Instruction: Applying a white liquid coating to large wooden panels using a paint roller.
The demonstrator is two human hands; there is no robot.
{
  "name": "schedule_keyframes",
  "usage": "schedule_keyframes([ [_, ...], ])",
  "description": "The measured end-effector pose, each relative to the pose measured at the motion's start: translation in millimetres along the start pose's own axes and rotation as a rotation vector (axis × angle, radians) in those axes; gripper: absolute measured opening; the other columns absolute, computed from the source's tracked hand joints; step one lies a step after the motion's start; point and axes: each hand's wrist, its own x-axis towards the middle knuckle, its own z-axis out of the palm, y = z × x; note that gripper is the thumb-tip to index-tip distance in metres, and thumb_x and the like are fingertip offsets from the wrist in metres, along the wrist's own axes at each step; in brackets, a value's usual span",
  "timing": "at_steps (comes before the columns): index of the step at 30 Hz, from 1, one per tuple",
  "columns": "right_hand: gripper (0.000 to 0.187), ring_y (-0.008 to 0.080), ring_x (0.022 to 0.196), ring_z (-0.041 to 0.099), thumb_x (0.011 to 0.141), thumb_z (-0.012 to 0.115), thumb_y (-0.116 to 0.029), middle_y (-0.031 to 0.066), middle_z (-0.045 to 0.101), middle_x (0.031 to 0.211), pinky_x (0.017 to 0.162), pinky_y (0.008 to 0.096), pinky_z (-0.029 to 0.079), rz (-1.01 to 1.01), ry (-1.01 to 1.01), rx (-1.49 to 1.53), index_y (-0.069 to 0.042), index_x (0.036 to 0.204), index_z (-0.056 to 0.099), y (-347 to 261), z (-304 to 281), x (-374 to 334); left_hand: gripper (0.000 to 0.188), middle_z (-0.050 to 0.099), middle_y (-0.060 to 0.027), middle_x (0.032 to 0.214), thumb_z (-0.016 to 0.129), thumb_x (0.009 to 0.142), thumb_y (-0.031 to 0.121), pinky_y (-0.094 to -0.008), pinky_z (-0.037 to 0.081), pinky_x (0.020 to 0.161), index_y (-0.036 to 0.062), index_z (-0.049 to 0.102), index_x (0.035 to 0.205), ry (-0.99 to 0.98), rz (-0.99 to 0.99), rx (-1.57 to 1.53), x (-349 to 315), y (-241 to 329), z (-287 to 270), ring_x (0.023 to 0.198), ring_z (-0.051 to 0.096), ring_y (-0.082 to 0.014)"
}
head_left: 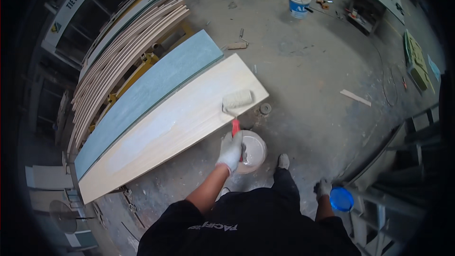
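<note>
My left hand (pixel 231 151), in a white work glove, is closed around the red handle of a paint roller (pixel 238 99). The pale, fuzzy roller sleeve rests on a long light wooden board (pixel 199 106), close to its right end. A whitish wet-looking patch covers part of the board's middle and left. Just beside my left hand stands a bucket (pixel 256 151) of white paint, partly hidden by the hand. My right hand (pixel 323 188), gloved and dim, hangs low on the right with fingers loosely apart and nothing visible in them. Near its wrist is a round blue object (pixel 341 199).
A blue-green board (pixel 156 95) lies alongside, with stacked wooden strips (pixel 123 61) behind it. Another roller (pixel 238 45) lies on the floor. Farther off stand a blue-and-white bucket (pixel 299 7) and a low table (pixel 367 12). A wood strip (pixel 355 97) and cables lie to the right.
</note>
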Motion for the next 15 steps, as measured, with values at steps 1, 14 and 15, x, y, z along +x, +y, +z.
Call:
schedule_keyframes([
  [1,0.029,0.0197,0.047,0.051,0.101,0.058,-0.041,0.003,0.05,0.063,0.041,0.0366,0.04,0.089,0.121,0.085,-0.013,0.092,0.059,-2.9,-24.0,19.2,0.031,0.057,-0.0054,0.067,0.056,0.102,0.033,-0.0332,0.045,0.041,0.003,0.053,0.109,0.068,-0.03,0.135,3.6,5.3,20.6,0.046,0.055,-0.0158],
  [14,0.024,0.0147,0.047,0.048,0.102,0.055,-0.033,0.0012,0.05,0.063,0.043,0.0328,0.039,0.045,-0.147,-0.118,-0.01,0.108,0.058,-165.4,20.5,109.6,0.046,0.06,-0.0107,0.071,0.051,0.101,0.047,-0.0382,0.046,0.048,0.0015,0.058,0.108,0.274,-0.056,0.246,93.8,62.4,86.8,0.053,0.059,-0.0206],
  [15,0.025,0.0133,0.048,0.048,0.105,0.054,-0.034,0.0008,0.05,0.064,0.042,0.0311,0.037,-0.003,-0.206,-0.16,-0.01,0.111,0.057,-184.3,41.1,105.6,0.044,0.059,-0.0096,0.069,0.051,0.101,0.045,-0.038,0.045,0.046,0.0013,0.058,0.106,0.28,-0.124,0.187,74.7,55.7,93.0,0.05,0.057,-0.0197],
])
